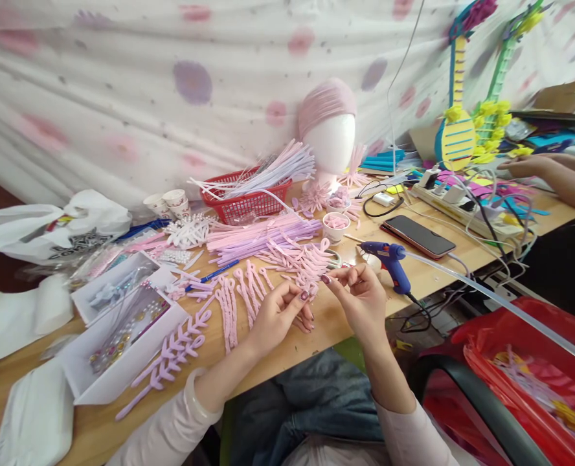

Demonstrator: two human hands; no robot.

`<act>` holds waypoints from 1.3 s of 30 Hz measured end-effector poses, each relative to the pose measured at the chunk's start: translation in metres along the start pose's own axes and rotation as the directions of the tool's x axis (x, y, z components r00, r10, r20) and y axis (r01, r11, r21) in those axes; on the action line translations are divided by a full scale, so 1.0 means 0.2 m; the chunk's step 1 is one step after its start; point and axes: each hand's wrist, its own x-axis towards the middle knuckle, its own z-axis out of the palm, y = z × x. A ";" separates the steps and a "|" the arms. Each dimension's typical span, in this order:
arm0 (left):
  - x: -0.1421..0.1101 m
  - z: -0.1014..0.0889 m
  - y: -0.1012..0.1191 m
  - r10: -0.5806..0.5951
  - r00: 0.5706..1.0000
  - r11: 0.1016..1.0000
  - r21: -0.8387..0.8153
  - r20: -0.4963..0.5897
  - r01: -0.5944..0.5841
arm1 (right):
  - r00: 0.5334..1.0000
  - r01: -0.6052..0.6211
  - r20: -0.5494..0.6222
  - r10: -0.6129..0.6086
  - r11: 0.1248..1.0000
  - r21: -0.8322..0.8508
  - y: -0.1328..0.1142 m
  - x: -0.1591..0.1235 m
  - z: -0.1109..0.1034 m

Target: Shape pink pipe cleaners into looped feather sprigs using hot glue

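Observation:
Over the table's front edge, my left hand pinches a pink pipe cleaner between thumb and fingers. My right hand is closed close beside it, its thumb and forefinger pinching at the same pink piece; its exact shape is blurred against the pile behind. Just beyond lies a heap of twisted pink pipe cleaners. Looped pink strands rest in rows left of my left hand. Farther left are lilac pipe-cleaner leaf sprigs. A blue glue gun lies right of my right hand.
Behind are pink and lilac stems, a red basket, a paper cup and a foam head. White boxes hold beads at left. A phone, power strip and cables lie right, near another person's hand.

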 end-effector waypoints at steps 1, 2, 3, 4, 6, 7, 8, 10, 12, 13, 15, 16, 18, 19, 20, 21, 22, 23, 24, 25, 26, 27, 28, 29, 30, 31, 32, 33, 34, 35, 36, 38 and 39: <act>0.00 0.00 0.00 -0.002 1.000 1.000 0.000 0.002 0.002 | 1.000 -0.001 -0.003 0.001 1.000 -0.004 0.00 0.00 0.00; 0.00 0.00 0.00 -0.005 1.000 1.000 0.000 0.004 0.005 | 1.000 -0.001 -0.006 0.001 1.000 -0.007 -0.01 0.00 0.00; 0.00 0.00 0.00 -0.007 1.000 1.000 0.002 0.005 0.007 | 1.000 -0.002 -0.009 0.002 1.000 -0.011 -0.01 0.00 0.00; 0.00 0.00 0.00 -0.009 1.000 1.000 0.004 0.006 0.009 | 1.000 -0.001 -0.011 0.001 1.000 -0.016 -0.01 0.00 0.00; 0.00 0.00 0.00 -0.008 1.000 1.000 0.009 0.006 0.008 | 1.000 0.002 -0.015 -0.002 1.000 -0.028 -0.01 -0.01 0.00; 0.00 0.00 0.00 -0.009 1.000 1.000 0.011 0.005 0.009 | 1.000 0.003 -0.014 -0.004 0.999 -0.032 -0.01 -0.01 0.00; 0.00 0.00 0.00 -0.011 1.000 1.000 0.013 0.003 0.011 | 1.000 0.006 -0.011 -0.006 0.999 -0.034 -0.01 -0.01 0.00; 0.00 0.00 0.01 -0.018 1.000 1.000 0.016 0.000 0.018 | 1.000 0.011 0.004 -0.011 0.999 -0.031 -0.01 -0.01 0.00; 0.00 0.00 0.01 -0.022 1.000 1.000 0.017 -0.001 0.022 | 1.000 0.013 0.017 -0.013 0.999 -0.035 -0.01 -0.01 0.00; 0.00 0.00 0.01 -0.021 1.000 1.000 0.017 -0.001 0.021 | 1.000 0.010 0.019 -0.009 0.999 -0.049 -0.02 0.00 -0.01; 0.00 0.00 0.01 -0.020 1.000 1.000 0.016 0.003 0.020 | 1.000 -0.011 0.024 0.014 0.995 -0.095 -0.03 0.00 -0.01; 0.00 0.00 0.00 -0.021 1.000 1.000 0.017 0.004 0.021 | 0.999 -0.029 0.035 0.033 0.993 -0.115 -0.03 0.01 -0.01; 0.00 0.00 0.00 -0.022 1.000 1.000 0.020 0.004 0.021 | 0.994 -0.067 0.079 0.077 0.990 -0.120 -0.03 0.01 -0.01; 0.00 0.00 0.00 -0.021 1.000 1.000 0.021 0.004 0.021 | 0.990 -0.086 0.103 0.097 0.990 -0.107 -0.04 0.01 -0.01; 0.00 0.00 0.00 -0.020 1.000 1.000 0.022 0.002 0.020 | 0.986 -0.102 0.121 0.112 0.991 -0.090 -0.03 0.01 -0.01; 0.00 0.00 0.00 -0.019 1.000 1.000 0.024 0.001 0.019 | 0.984 -0.113 0.130 0.122 0.991 -0.074 -0.03 0.01 -0.01; 0.00 0.00 0.00 -0.019 1.000 0.999 0.027 0.001 0.019 | 0.983 -0.123 0.130 0.130 0.990 -0.062 -0.03 0.01 -0.01; 0.00 0.00 0.00 -0.019 1.000 0.999 0.030 0.002 0.019 | 0.983 -0.130 0.122 0.136 0.990 -0.053 -0.03 0.01 0.00; 0.00 0.00 0.00 -0.022 1.000 0.999 0.033 0.003 0.022 | 0.984 -0.136 0.113 0.141 0.990 -0.045 -0.04 0.01 0.00; 0.00 0.00 0.00 -0.024 1.000 0.999 0.037 0.001 0.024 | 0.984 -0.142 0.105 0.146 0.989 -0.037 -0.04 0.01 0.00; 0.00 0.00 0.00 -0.026 1.000 0.999 0.041 0.000 0.026 | 0.984 -0.148 0.101 0.150 0.989 -0.031 -0.04 0.01 0.00; 0.00 0.00 0.01 -0.028 1.000 0.999 0.045 -0.002 0.028 | 0.983 -0.152 0.099 0.154 0.988 -0.025 -0.05 0.01 0.00; 0.00 0.01 0.01 -0.029 1.000 0.998 0.048 -0.004 0.029 | 0.983 -0.154 0.100 0.156 0.988 -0.021 -0.05 0.01 0.00; 0.00 0.01 0.01 -0.028 1.000 0.998 0.050 -0.004 0.029 | 0.983 -0.154 0.102 0.155 0.988 -0.018 -0.05 0.01 0.00; 0.00 0.01 0.01 -0.026 1.000 0.998 0.050 -0.004 0.027 | 0.983 -0.152 0.104 0.153 0.988 -0.017 -0.05 0.02 0.00; 0.00 0.01 0.01 -0.025 1.000 0.998 0.049 -0.002 0.025 | 0.983 -0.147 0.105 0.148 0.989 -0.014 -0.05 0.02 0.00; 0.00 0.01 0.01 -0.024 1.000 0.999 0.049 -0.002 0.024 | 0.984 -0.141 0.105 0.142 0.990 -0.014 -0.05 0.02 0.00; 0.00 0.01 0.01 -0.024 1.000 0.998 0.050 -0.004 0.024 | 0.985 -0.135 0.105 0.136 0.991 -0.017 -0.05 0.02 0.00; 0.00 0.01 0.01 -0.024 1.000 0.998 0.052 -0.005 0.024 | 0.986 -0.126 0.102 0.128 0.992 -0.024 -0.05 0.01 -0.01; 0.00 0.01 0.01 -0.024 1.000 0.998 0.056 -0.006 0.024 | 0.988 -0.117 0.098 0.120 0.993 -0.036 -0.04 0.01 -0.01; 0.00 0.01 0.01 -0.022 1.000 0.998 0.061 -0.007 0.022 | 0.989 -0.105 0.096 0.110 0.993 -0.054 -0.04 0.01 -0.01; 0.00 0.01 0.01 -0.014 1.000 0.998 0.069 -0.005 0.015 | 0.992 -0.078 0.091 0.087 0.992 -0.096 -0.02 0.01 -0.02; 0.00 0.01 0.01 -0.010 1.000 0.997 0.071 -0.002 0.010 | 0.993 -0.064 0.088 0.075 0.991 -0.115 -0.02 0.01 -0.02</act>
